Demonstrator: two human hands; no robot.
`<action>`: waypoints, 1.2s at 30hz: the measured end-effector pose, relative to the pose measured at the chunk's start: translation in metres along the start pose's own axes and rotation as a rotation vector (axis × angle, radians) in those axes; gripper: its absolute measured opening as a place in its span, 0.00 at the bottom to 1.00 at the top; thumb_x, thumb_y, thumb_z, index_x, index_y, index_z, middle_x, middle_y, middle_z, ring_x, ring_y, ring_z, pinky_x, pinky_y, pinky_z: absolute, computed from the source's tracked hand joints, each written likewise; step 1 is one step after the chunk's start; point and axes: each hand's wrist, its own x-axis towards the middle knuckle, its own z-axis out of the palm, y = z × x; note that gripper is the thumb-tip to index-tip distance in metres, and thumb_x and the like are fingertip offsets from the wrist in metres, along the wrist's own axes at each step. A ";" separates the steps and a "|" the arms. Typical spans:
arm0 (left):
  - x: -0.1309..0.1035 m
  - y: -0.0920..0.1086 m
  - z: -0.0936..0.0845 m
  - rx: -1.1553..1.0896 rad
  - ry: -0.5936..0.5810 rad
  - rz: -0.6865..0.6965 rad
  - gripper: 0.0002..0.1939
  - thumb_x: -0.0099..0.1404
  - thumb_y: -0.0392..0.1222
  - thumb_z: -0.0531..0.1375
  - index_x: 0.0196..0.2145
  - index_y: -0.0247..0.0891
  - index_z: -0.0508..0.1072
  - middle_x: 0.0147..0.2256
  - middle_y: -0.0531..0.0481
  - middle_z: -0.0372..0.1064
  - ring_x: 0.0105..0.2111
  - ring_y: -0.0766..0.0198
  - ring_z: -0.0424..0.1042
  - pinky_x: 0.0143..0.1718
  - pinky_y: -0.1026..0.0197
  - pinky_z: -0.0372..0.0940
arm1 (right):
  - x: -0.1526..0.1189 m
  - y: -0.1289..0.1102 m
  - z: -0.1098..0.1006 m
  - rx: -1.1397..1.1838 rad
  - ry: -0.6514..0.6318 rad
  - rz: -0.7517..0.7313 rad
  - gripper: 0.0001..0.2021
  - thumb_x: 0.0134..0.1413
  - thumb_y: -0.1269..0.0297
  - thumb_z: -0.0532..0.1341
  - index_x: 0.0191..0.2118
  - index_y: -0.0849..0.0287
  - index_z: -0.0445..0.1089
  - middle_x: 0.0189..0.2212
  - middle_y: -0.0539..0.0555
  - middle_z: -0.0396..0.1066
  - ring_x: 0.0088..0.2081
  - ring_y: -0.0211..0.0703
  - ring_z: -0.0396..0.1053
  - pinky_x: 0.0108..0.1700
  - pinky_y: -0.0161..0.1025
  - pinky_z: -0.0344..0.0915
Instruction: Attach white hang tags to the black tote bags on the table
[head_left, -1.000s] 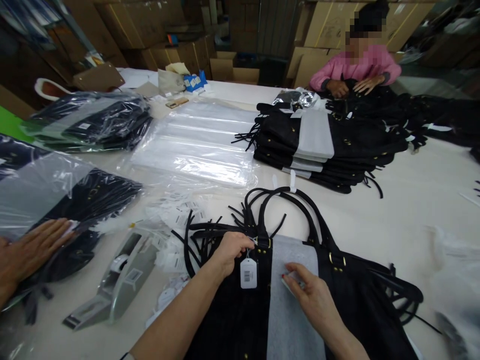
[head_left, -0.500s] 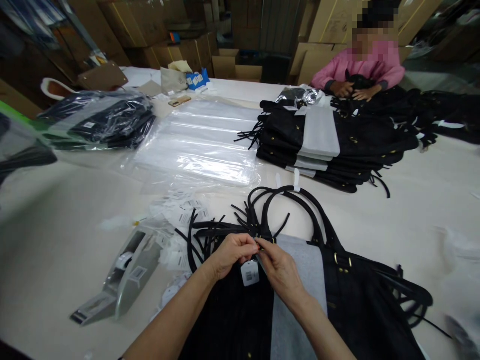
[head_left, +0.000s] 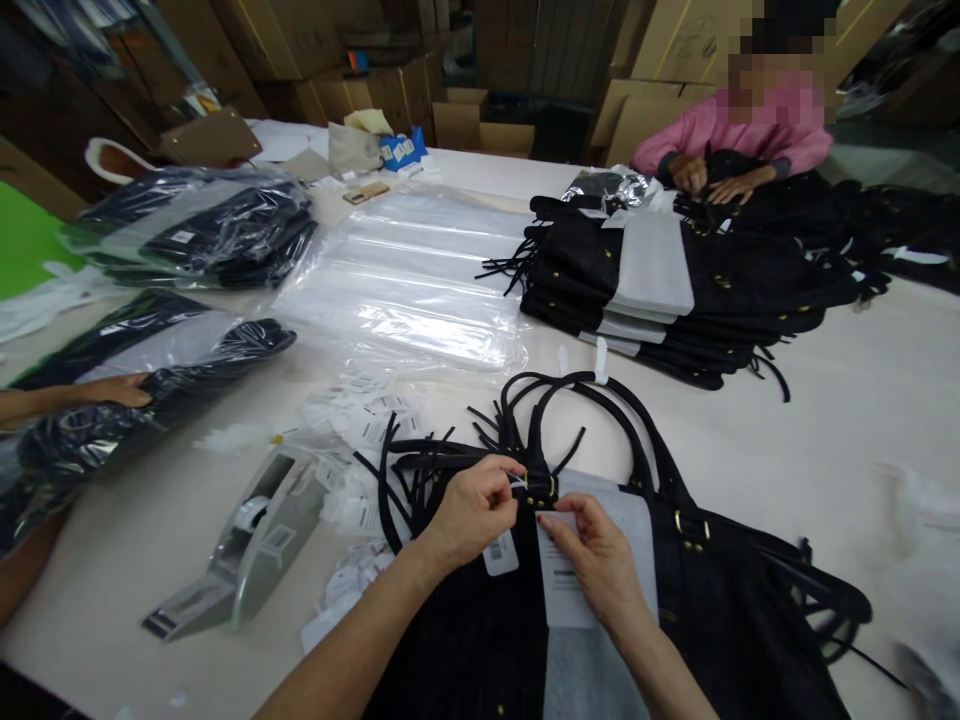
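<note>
Black strap hardware on the handbag was pinched by the left hand, with a hang tag dangling just below. A white card was grasped by the right hand. Tagging appeared under way; fastening the card would call for fine fingertip control. The handbag lay flat on the counter, a tape dispenser nearby.

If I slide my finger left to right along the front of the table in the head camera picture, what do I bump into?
Tape dispenser → left hand → small hang tag → right hand → gold buckle on the black bag.
</note>
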 end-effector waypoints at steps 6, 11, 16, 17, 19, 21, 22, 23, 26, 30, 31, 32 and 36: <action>0.003 -0.002 0.027 -0.265 -0.045 -0.233 0.07 0.52 0.39 0.54 0.18 0.37 0.62 0.17 0.55 0.63 0.17 0.71 0.60 0.21 0.67 0.54 | -0.002 0.000 -0.006 0.141 0.009 0.093 0.14 0.40 0.53 0.63 0.30 0.57 0.66 0.15 0.42 0.55 0.18 0.32 0.51 0.20 0.32 0.48; -0.003 -0.008 0.045 -0.393 -0.010 -0.372 0.11 0.45 0.44 0.63 0.20 0.35 0.65 0.16 0.57 0.61 0.18 0.71 0.59 0.22 0.67 0.53 | 0.002 0.002 -0.006 0.270 0.013 0.143 0.17 0.41 0.49 0.61 0.26 0.59 0.67 0.17 0.46 0.63 0.20 0.34 0.57 0.22 0.32 0.54; -0.010 -0.005 0.058 -0.666 0.030 -0.528 0.09 0.38 0.38 0.64 0.18 0.32 0.69 0.17 0.54 0.64 0.20 0.70 0.61 0.24 0.66 0.56 | 0.000 0.004 0.001 0.294 0.023 0.152 0.16 0.41 0.49 0.61 0.23 0.59 0.67 0.19 0.48 0.66 0.24 0.37 0.61 0.26 0.34 0.59; -0.010 -0.004 0.060 -0.705 0.058 -0.553 0.08 0.38 0.37 0.64 0.17 0.32 0.69 0.16 0.54 0.64 0.19 0.70 0.60 0.24 0.65 0.56 | -0.001 0.004 0.001 0.285 0.017 0.147 0.16 0.44 0.49 0.60 0.24 0.59 0.68 0.20 0.48 0.66 0.24 0.38 0.62 0.27 0.34 0.59; -0.010 -0.003 0.062 -0.740 0.105 -0.591 0.06 0.38 0.36 0.62 0.16 0.32 0.68 0.16 0.55 0.63 0.19 0.71 0.60 0.24 0.65 0.56 | -0.005 0.005 0.000 0.251 -0.011 0.116 0.16 0.49 0.50 0.57 0.28 0.59 0.69 0.23 0.50 0.68 0.27 0.40 0.64 0.30 0.35 0.61; -0.010 -0.003 0.063 -0.768 0.125 -0.625 0.06 0.38 0.37 0.61 0.17 0.33 0.68 0.16 0.55 0.63 0.18 0.70 0.61 0.24 0.65 0.56 | -0.010 0.008 -0.003 0.212 -0.046 0.063 0.15 0.51 0.51 0.55 0.33 0.58 0.70 0.27 0.51 0.70 0.31 0.42 0.66 0.33 0.37 0.63; -0.010 -0.003 0.062 -0.787 0.129 -0.640 0.06 0.38 0.37 0.61 0.17 0.33 0.68 0.16 0.55 0.63 0.18 0.70 0.61 0.24 0.64 0.57 | -0.013 0.010 -0.004 0.192 -0.054 0.039 0.15 0.50 0.52 0.56 0.36 0.58 0.70 0.27 0.51 0.69 0.31 0.43 0.66 0.33 0.37 0.63; -0.010 -0.003 0.062 -0.805 0.128 -0.653 0.06 0.38 0.37 0.61 0.17 0.33 0.68 0.16 0.54 0.63 0.18 0.69 0.61 0.24 0.64 0.57 | -0.015 0.012 -0.005 0.176 -0.050 0.017 0.16 0.50 0.53 0.56 0.39 0.58 0.69 0.26 0.51 0.69 0.30 0.42 0.66 0.32 0.37 0.63; -0.011 -0.003 0.062 -0.843 0.115 -0.673 0.07 0.37 0.37 0.62 0.17 0.33 0.68 0.16 0.54 0.64 0.18 0.69 0.62 0.24 0.63 0.57 | -0.019 0.019 -0.006 0.094 0.012 -0.073 0.15 0.49 0.57 0.58 0.43 0.57 0.65 0.24 0.48 0.65 0.25 0.39 0.63 0.26 0.35 0.62; -0.012 -0.002 0.061 -0.869 0.103 -0.674 0.07 0.37 0.38 0.61 0.17 0.33 0.67 0.16 0.54 0.63 0.18 0.70 0.61 0.24 0.64 0.56 | -0.019 0.016 -0.007 -0.106 0.036 -0.275 0.06 0.52 0.63 0.56 0.36 0.55 0.67 0.29 0.51 0.67 0.30 0.40 0.65 0.33 0.37 0.63; -0.011 -0.002 0.061 -0.869 0.100 -0.674 0.07 0.37 0.38 0.61 0.17 0.33 0.67 0.16 0.55 0.62 0.18 0.70 0.61 0.24 0.64 0.56 | -0.019 0.014 -0.007 -0.144 0.024 -0.313 0.05 0.53 0.64 0.55 0.35 0.55 0.67 0.29 0.52 0.67 0.32 0.41 0.66 0.34 0.37 0.64; -0.011 -0.002 0.061 -0.868 0.096 -0.675 0.07 0.37 0.38 0.61 0.17 0.33 0.67 0.15 0.55 0.62 0.18 0.70 0.61 0.24 0.64 0.56 | -0.018 0.013 -0.007 -0.173 0.013 -0.343 0.05 0.54 0.65 0.55 0.34 0.55 0.67 0.30 0.52 0.68 0.33 0.41 0.66 0.34 0.37 0.64; -0.010 -0.001 0.059 -0.854 0.079 -0.673 0.08 0.38 0.39 0.61 0.18 0.34 0.66 0.16 0.55 0.61 0.19 0.69 0.61 0.25 0.63 0.56 | -0.015 0.015 -0.004 -0.279 0.070 -0.466 0.05 0.56 0.68 0.52 0.34 0.56 0.64 0.31 0.53 0.68 0.35 0.41 0.67 0.36 0.38 0.66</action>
